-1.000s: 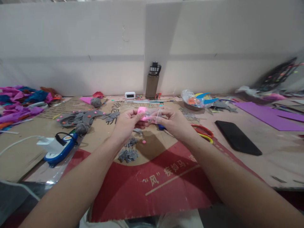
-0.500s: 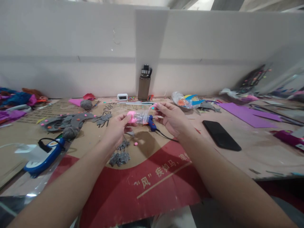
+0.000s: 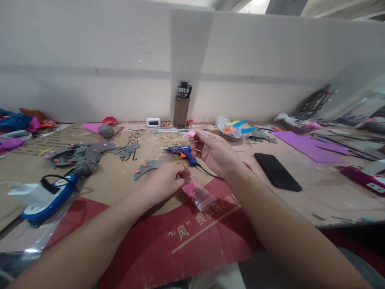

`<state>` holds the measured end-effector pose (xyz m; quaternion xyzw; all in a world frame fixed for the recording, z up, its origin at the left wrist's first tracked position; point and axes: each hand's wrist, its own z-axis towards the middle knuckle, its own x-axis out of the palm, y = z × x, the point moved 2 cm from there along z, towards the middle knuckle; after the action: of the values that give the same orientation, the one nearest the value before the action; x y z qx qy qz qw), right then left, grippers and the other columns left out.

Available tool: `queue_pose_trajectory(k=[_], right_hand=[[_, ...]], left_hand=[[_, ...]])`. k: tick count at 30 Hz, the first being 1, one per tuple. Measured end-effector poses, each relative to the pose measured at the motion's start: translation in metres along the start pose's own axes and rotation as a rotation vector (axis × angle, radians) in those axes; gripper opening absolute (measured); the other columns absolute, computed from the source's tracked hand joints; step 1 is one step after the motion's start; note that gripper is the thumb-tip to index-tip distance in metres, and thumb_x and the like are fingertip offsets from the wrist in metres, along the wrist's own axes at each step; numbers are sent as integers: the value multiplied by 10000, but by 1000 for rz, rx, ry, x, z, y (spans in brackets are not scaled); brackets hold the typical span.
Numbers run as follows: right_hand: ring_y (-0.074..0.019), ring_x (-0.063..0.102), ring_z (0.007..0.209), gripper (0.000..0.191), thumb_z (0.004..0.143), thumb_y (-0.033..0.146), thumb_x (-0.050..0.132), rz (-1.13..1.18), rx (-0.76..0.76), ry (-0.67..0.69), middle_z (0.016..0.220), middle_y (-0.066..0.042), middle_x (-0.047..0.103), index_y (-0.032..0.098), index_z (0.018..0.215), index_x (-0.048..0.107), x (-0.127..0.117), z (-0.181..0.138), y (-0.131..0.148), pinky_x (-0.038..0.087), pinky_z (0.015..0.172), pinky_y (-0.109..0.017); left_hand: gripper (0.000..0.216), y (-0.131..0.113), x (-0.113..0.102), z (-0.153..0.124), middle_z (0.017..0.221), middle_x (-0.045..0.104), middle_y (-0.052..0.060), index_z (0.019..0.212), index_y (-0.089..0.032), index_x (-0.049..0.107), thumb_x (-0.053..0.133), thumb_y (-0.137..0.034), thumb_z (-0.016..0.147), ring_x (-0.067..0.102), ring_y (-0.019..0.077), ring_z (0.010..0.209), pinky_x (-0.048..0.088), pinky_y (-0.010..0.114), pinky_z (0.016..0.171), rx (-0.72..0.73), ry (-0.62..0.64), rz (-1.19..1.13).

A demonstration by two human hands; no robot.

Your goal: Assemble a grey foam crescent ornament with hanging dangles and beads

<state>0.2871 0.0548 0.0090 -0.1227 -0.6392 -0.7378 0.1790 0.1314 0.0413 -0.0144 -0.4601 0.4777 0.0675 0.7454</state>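
My right hand [image 3: 213,151] pinches a small curved pink piece [image 3: 189,135] between thumb and forefinger, above the blue glue gun [image 3: 185,152]. Lower and to the left, my left hand [image 3: 170,180] has its fingers curled at the corner of a clear plastic bag [image 3: 204,199] with pink content. The bag tilts over the red part of the cardboard [image 3: 144,249]. Just behind my left hand lies a grey felt crescent [image 3: 147,166] with orange balls on it, partly covered by the hand.
A black phone [image 3: 277,171] lies at right, near purple sheets [image 3: 303,146]. At left are a blue power strip [image 3: 49,206] and grey felt pieces with yarn [image 3: 86,166]. A bottle [image 3: 181,108], small clock [image 3: 153,122] and bowl [image 3: 233,134] stand at the back.
My left hand has moved right and toward me with the bag, uncovering the felt crescent and glue gun. My right hand stays nearly in place, the pink piece now apart from the bag.
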Motion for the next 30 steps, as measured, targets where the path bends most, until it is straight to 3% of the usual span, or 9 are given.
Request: queue_pose_trajectory(k=[3, 7, 12, 16, 19, 22, 25, 27, 30], right_hand=[[-84, 529, 645, 174, 760, 329, 675, -4, 10, 33, 791, 7, 597, 178, 801, 597, 1, -1, -2, 433, 550, -223], [-87, 525, 644, 168, 770, 328, 661, -5, 26, 36, 782, 4, 598, 178, 804, 593, 2, -2, -3, 433, 556, -225], [-91, 528, 646, 192, 779, 355, 655, -10, 34, 79, 806, -10, 612, 175, 815, 600, 2, -2, -3, 430, 562, -227], [-103, 527, 672, 264, 809, 440, 616, -86, 7, 127, 811, -16, 609, 178, 838, 622, 7, -3, -10, 420, 573, -235], [-144, 547, 797, 342, 898, 477, 468, -345, -154, 236, 886, -43, 620, 191, 912, 654, 22, -11, -17, 450, 689, -287], [-213, 503, 1045, 374, 925, 449, 433, -809, -455, 291, 1087, -91, 593, 189, 1086, 650, 39, -25, -25, 401, 939, -402], [-285, 389, 1181, 541, 889, 479, 497, -1260, -666, 252, 1319, -130, 475, 191, 1347, 496, 52, -39, -39, 312, 1040, -493], [-308, 338, 1219, 676, 865, 537, 502, -1418, -714, 252, 1419, -127, 390, 201, 1437, 376, 56, -44, -49, 306, 1049, -514], [-312, 303, 1268, 727, 861, 616, 432, -1442, -758, 286, 1470, -106, 357, 212, 1459, 336, 59, -45, -56, 292, 1068, -523]], left_hand=[[197, 1, 2, 0, 798, 705, 42, 894, -176, 731, 572, -224, 789, 586, 157, 685, 423, 275, 647, 39, 25, 33], [186, 2, -2, 1, 815, 687, 55, 864, -175, 718, 551, -233, 806, 585, 172, 719, 441, 290, 669, 33, -167, -16], [202, 8, -15, 2, 757, 659, 32, 803, -183, 688, 584, -357, 819, 529, 126, 589, 413, 246, 540, -146, -398, -511], [322, 12, -24, 7, 854, 682, 82, 839, -145, 681, 540, -434, 856, 605, 137, 732, 479, 248, 663, -130, -526, -1080], [505, 6, -27, 8, 1014, 682, 135, 906, -122, 668, 414, -557, 886, 639, 191, 928, 509, 308, 829, -126, -466, -1388], [600, 0, -30, 7, 1148, 656, 148, 992, -123, 651, 332, -619, 884, 610, 236, 1075, 501, 357, 910, -112, -401, -1502], [640, -1, -35, 5, 1223, 627, 144, 1047, -129, 634, 267, -631, 892, 554, 240, 1188, 482, 357, 962, -57, -482, -1506], [650, 0, -39, 3, 1230, 623, 144, 1091, -130, 622, 254, -629, 895, 531, 236, 1222, 473, 349, 980, -23, -549, -1484], [655, 1, -44, 2, 1235, 621, 144, 1160, -131, 597, 242, -617, 903, 516, 236, 1243, 471, 348, 986, -8, -592, -1463]])
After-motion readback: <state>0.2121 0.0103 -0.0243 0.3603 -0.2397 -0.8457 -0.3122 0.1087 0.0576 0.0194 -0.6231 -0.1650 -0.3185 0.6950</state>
